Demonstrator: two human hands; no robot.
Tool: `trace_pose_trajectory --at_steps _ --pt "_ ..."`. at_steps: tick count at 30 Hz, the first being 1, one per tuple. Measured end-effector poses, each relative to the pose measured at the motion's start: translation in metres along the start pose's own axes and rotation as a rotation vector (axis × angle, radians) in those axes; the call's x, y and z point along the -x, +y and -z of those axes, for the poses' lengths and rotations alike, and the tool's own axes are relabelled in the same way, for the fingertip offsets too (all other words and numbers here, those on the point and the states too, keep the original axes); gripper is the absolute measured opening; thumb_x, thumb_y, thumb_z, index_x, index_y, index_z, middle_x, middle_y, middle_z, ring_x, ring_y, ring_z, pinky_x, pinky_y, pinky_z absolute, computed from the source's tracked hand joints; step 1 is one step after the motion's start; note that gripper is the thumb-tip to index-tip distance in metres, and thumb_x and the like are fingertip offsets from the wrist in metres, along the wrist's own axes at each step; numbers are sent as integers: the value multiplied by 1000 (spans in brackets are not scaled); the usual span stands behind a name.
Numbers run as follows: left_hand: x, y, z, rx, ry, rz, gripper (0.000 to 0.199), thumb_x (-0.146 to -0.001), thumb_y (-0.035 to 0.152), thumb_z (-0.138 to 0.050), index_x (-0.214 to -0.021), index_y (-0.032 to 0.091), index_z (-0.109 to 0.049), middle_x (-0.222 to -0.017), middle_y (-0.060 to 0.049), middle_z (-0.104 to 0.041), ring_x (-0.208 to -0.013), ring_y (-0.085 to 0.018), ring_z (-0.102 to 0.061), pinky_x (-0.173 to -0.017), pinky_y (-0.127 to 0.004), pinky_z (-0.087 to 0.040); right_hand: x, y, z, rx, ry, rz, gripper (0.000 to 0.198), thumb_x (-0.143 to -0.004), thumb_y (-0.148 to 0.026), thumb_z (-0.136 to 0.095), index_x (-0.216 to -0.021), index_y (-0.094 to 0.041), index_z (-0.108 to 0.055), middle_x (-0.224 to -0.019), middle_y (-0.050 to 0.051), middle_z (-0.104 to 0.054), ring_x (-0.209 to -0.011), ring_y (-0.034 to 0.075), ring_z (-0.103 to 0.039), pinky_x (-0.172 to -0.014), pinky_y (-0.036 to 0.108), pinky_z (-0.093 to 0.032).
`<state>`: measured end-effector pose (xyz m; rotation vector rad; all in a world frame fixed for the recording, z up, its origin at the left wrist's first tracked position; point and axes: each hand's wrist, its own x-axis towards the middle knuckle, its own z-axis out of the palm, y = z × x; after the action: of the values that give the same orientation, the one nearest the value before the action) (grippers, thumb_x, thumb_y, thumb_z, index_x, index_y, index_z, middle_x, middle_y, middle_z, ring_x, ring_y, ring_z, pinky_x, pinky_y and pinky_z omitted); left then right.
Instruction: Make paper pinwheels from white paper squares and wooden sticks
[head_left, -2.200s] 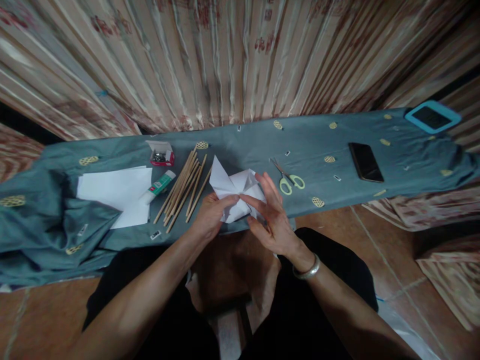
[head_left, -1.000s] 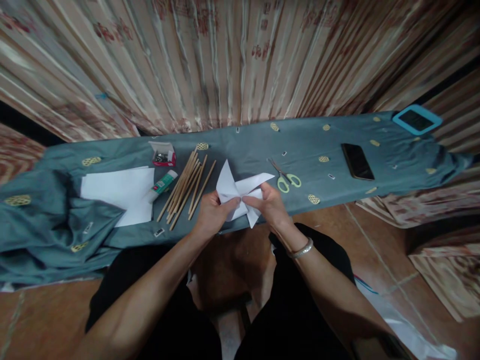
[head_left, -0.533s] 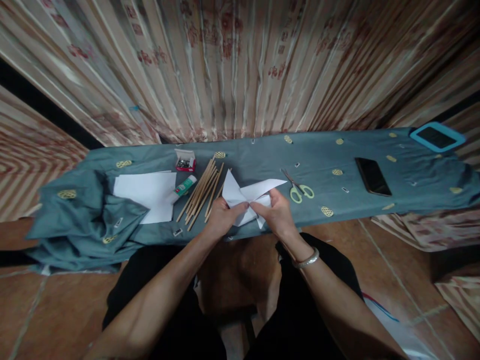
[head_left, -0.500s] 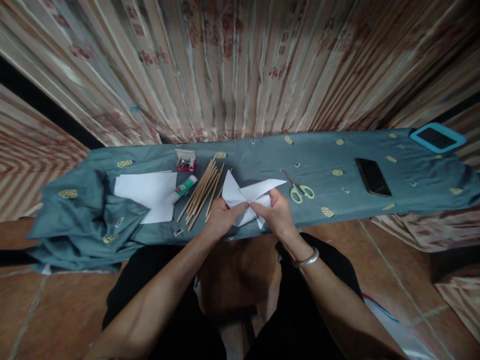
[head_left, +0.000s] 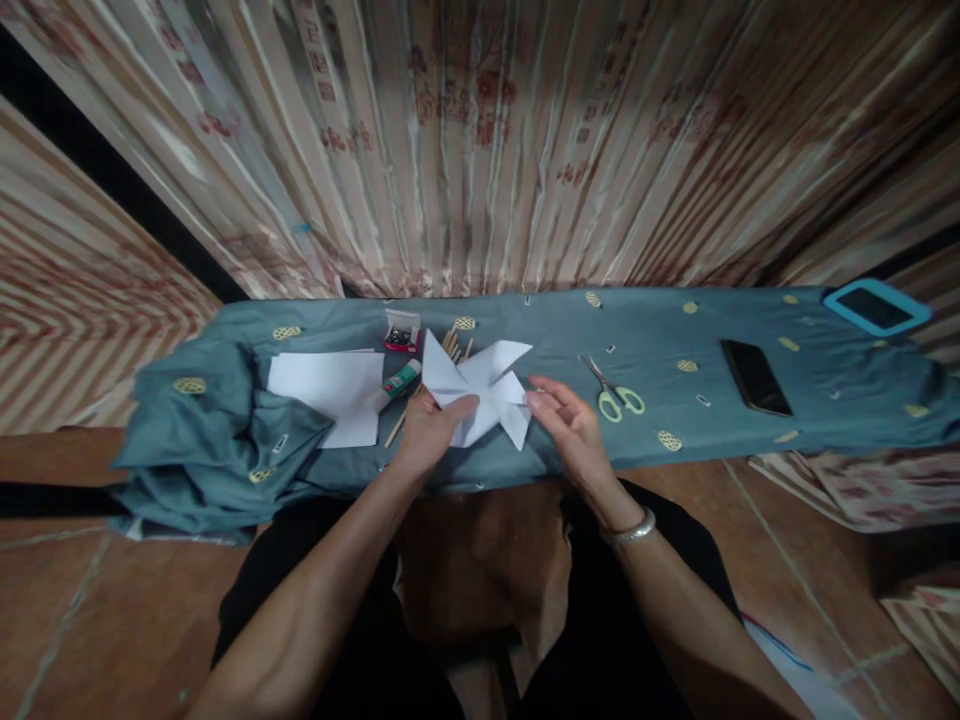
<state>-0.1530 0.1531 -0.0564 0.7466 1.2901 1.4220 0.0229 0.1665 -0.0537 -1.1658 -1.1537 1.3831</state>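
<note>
My left hand (head_left: 431, 428) grips a white paper pinwheel (head_left: 491, 400) at its left side, with the thumb laid over the paper near its centre. The pinwheel's pointed blades spread outward above the front part of the cloth. At its right edge, my right hand (head_left: 568, 425) pinches a blade between thumb and fingertips. Behind the pinwheel lie several thin wooden sticks (head_left: 452, 343), mostly covered by it. A green and white glue stick (head_left: 401, 378) is just left of the pinwheel. Green-handled scissors (head_left: 616, 395) lie to the right of my right hand.
White paper sheets (head_left: 322, 385) lie on the left, partly under a bunched fold of the blue-green cloth (head_left: 202, 420). Behind the glue stick is an open small red box (head_left: 402, 335) of metal pieces. A phone (head_left: 756, 378) and a blue-framed tablet (head_left: 877, 305) lie at right.
The pinwheel has turned flatter toward me, showing its blades. My right thumb has left its centre, and that hand has moved to the right edge. The view has shifted slightly.
</note>
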Motion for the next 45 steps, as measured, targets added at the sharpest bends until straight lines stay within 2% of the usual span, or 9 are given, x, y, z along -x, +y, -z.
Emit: trace_pose_trajectory --at_steps 6,14,19,22,24,27,31,37,45 --pt "-16 37 40 172 225 -152 25 -52 29 -81 -70 16 -69 -73 -2 -73 -72 -19 -68 -73 -30 -54 -7 15 13 120 77 80 33 -68 -47 -76 -88 -22 -71 -91 5 -75 -88 22 -68 -94 43 -49" --pt "-23 69 90 275 427 -373 26 -52 20 -80 -75 15 -68 -83 -1 -74 -84 -18 -68 -84 -30 -54 -2 37 1 363 8 99 25 -71 -46 -70 -79 -22 -74 -81 4 -75 -76 21 -66 -77 37 -53" --pt "-22 79 109 269 438 -425 22 -57 17 -78 -76 18 -67 -84 5 -74 -93 -18 -66 -93 -31 -51 -20 17 -31 671 -257 252 18 -81 -36 -61 -82 -22 -72 -77 3 -73 -72 20 -65 -75 36 -51" --pt "-22 83 118 240 417 -455 19 -61 16 -77 -77 20 -67 -82 8 -73 -101 -18 -65 -97 -33 -48 -46 -7 -65 835 -394 477 19 -87 -25 -53 -87 -21 -71 -103 6 -72 -99 22 -64 -93 38 -46" --pt "-23 84 121 239 416 -479 18 -62 15 -75 -77 21 -67 -83 7 -73 -104 -19 -64 -99 -33 -48 -67 -19 -92 988 -381 570 20 -87 -20 -52 -88 -17 -72 -122 11 -64 -118 25 -55 -102 41 -41" --pt "-24 84 125 260 442 -498 16 -63 14 -74 -76 20 -67 -89 2 -74 -102 -19 -66 -100 -32 -47 -98 -26 -132 1224 -454 636 26 -88 -16 -47 -98 -12 -71 -143 17 -47 -131 29 -42 -107 45 -34" --pt "-25 83 128 229 466 -463 19 -63 19 -74 -80 21 -68 -99 -2 -74 -101 -20 -67 -99 -33 -49 -125 -21 -168 1405 -519 654 27 -87 -14 -47 -97 -8 -71 -148 20 -38 -138 31 -31 -108 46 -31" --pt "-22 83 135 205 478 -465 24 -61 26 -77 -84 23 -69 -93 0 -75 -107 -23 -65 -94 -35 -51 -136 -14 -178 1500 -506 630 25 -82 -14 -54 -97 -5 -72 -139 23 -46 -137 33 -29 -107 47 -34" --pt "-22 81 134 276 498 -431 22 -58 20 -78 -78 20 -68 -93 -4 -75 -98 -21 -68 -91 -32 -53 -142 -8 -183 1368 -473 572 20 -78 -10 -58 -93 -6 -71 -128 19 -57 -134 32 -35 -108 44 -32"
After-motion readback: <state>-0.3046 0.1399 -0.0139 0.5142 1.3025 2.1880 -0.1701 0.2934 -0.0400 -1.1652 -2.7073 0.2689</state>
